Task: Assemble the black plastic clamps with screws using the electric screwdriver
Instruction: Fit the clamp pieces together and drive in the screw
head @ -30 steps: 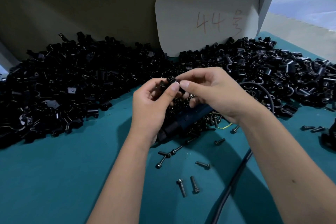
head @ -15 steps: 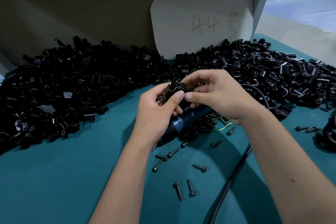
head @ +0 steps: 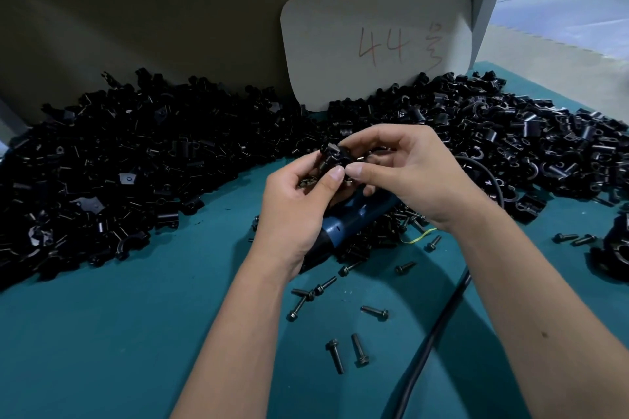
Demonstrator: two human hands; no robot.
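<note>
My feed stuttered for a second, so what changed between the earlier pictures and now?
Little. Both hands, left hand and right hand, still pinch the black clamp together above the blue electric screwdriver. They have turned it slightly between the fingertips. The screwdriver, the loose screws and the clamp piles lie as before.

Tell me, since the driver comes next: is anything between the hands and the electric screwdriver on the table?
Nothing loose covers it. The electric screwdriver lies right under both hands, but the left hand and right hand are each gripping the black clamp, so one must let go first.
</note>
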